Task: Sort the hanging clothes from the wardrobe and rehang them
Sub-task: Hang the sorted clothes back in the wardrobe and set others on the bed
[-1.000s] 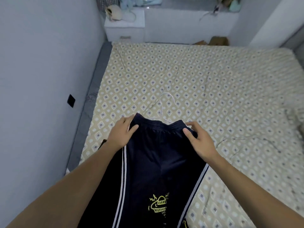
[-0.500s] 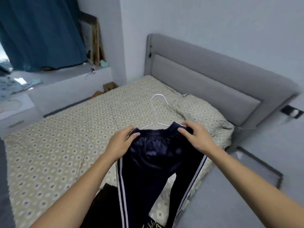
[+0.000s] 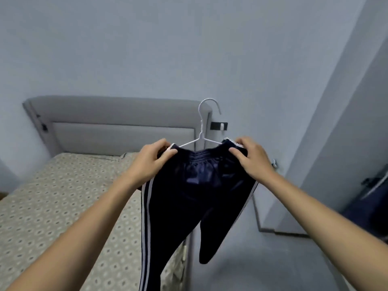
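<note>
— Both hands up? Holding what?
— Left hand [image 3: 154, 159] and right hand [image 3: 251, 158] pinching navy track pants [image 3: 195, 190] at waistband ends, on white hanger [image 3: 202, 131], beside bed [image 3: 52, 196].

Upper half of frame: bare wall [image 3: 168, 49], open air before it. Lower left: bed [image 3: 52, 206] blocks passage, its grey headboard [image 3: 109, 114] rising at centre left. Centre: dark trousers [image 3: 195, 196] hang on a white hanger [image 3: 202, 131]. Lower centre-right: open floor [image 3: 262, 265]. Right edge: wall corner [image 3: 327, 143] and dark items, indistinct.
</note>
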Demonstrator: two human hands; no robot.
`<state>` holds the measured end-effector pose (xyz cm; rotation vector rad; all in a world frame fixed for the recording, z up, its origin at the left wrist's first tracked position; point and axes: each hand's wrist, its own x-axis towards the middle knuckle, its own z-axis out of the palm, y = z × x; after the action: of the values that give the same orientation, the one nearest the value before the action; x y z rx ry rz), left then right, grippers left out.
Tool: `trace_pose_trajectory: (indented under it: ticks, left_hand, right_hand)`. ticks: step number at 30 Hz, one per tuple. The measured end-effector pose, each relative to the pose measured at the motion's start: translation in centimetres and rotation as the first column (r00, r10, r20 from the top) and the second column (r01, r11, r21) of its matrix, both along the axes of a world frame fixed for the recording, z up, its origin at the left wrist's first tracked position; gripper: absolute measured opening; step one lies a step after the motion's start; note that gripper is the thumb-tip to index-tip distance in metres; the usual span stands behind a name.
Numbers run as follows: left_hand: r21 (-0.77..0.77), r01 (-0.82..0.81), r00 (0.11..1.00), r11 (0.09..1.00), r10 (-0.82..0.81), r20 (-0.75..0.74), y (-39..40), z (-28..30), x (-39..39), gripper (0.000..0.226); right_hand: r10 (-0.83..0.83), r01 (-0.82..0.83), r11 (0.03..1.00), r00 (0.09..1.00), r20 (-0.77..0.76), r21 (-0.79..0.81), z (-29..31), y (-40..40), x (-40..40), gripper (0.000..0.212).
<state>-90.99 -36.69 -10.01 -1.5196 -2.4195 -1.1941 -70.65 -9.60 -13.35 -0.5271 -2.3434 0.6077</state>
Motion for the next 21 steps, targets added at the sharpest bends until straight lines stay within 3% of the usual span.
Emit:
trace_pose_trajectory:
  ticks: [4, 9, 12, 15, 21]
  left_hand:
    - [0.114, 0.062, 0.998, 0.992, -0.062, -0.003, 10.8, 1.3, 2.7, 0.021]
    - [0.114, 0.18, 0.984, 0.977, -0.181, -0.001, 20.5, 1.3, 5.3, 0.022]
    - [0.1, 0.293, 0.955, 0.951, -0.295, 0.007, 26.8, 1.0, 6.8, 0.018]
    - [0.052, 0.432, 0.902, 0.9, -0.431, -0.021, 33.3, 0.7, 7.8, 0.019]
    - [-0.084, 0.642, 0.761, 0.762, -0.646, -0.051, 45.8, 0.0, 9.1, 0.024]
  right_hand:
    - [-0.107, 0.107, 0.994, 0.994, 0.005, 0.025, 0.9, 8.5, 4.8, 0.02]
    - [-0.214, 0.214, 0.976, 0.976, 0.028, -0.024, 0.0, 15.0, 9.6, 0.025]
    - [-0.276, 0.274, 0.961, 0.961, -0.036, -0.047, -0.4, 19.2, 12.4, 0.031]
    - [-0.386, 0.384, 0.922, 0.919, -0.084, -0.049, -1.0, 23.6, 14.9, 0.036]
    - [-0.527, 0.529, 0.849, 0.843, -0.105, -0.017, -1.7, 31.4, 19.8, 0.025]
